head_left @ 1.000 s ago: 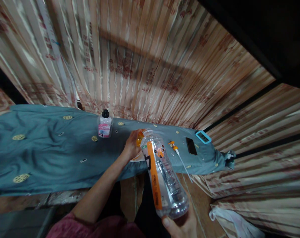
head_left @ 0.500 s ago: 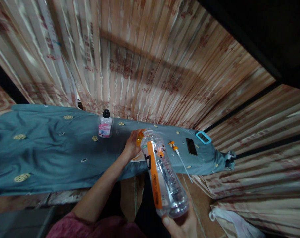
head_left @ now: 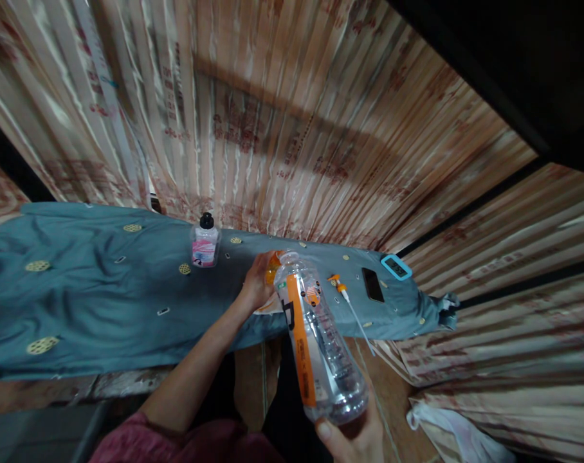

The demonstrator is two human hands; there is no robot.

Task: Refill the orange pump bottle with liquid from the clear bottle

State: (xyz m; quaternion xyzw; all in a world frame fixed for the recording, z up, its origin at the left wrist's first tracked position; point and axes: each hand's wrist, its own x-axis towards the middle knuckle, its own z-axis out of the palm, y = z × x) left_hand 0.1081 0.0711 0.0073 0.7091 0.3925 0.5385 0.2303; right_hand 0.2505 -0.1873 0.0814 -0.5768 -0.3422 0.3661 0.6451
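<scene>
My right hand (head_left: pixel 352 437) grips the base of a large clear plastic bottle (head_left: pixel 328 347) with an orange and white label. The bottle is tilted, its mouth pointing away from me and down toward a smaller orange bottle (head_left: pixel 273 267). My left hand (head_left: pixel 257 283) is closed round that orange bottle, most of which is hidden behind the hand and the clear bottle. Whether the two mouths touch, I cannot tell. An orange pump top (head_left: pixel 340 287) with a long white tube lies on the cloth right of the clear bottle.
The blue-green patterned cloth (head_left: pixel 103 283) covers a narrow surface. On it are a black-capped bottle with a pink label (head_left: pixel 205 244), a dark phone (head_left: pixel 373 285) and a blue-rimmed digital timer (head_left: pixel 396 267). Pleated curtains (head_left: pixel 273 128) hang behind. A white bag (head_left: pixel 458 431) lies low at right.
</scene>
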